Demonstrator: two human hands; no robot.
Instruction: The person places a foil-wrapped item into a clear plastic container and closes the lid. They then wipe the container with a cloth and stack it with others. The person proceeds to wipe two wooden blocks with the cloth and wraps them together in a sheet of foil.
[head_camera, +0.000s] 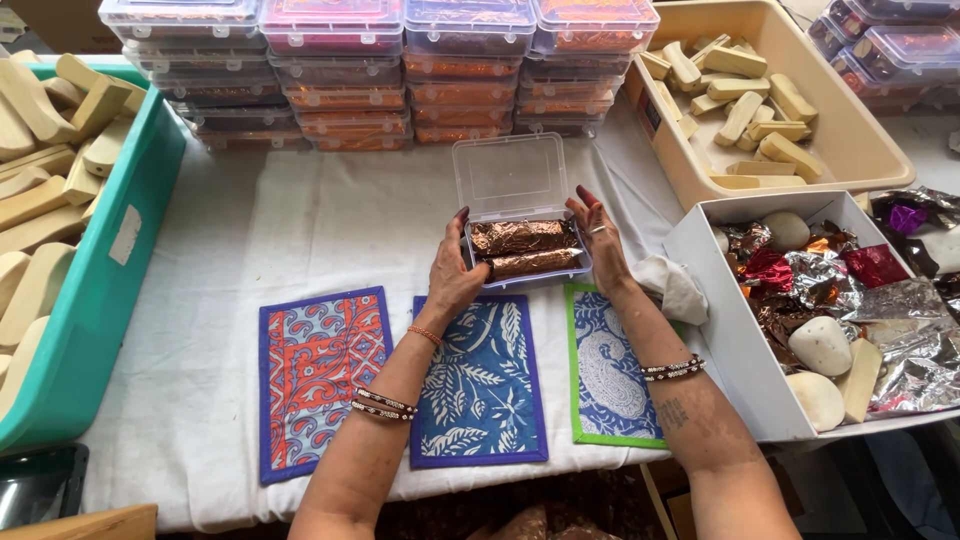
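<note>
Hands steady a small clear box (527, 262) from both sides: left hand (452, 275) and right hand (598, 243) grasp its walls, lid open, so foil-wrapped bars stay inside.

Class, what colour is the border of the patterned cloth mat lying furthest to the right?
Green, around the blue-and-white paisley mat; head view.

Bare forearms, dark red nail polish, beaded bracelets on both wrists, thin orange bangle, ring, small forearm tattoo
</note>
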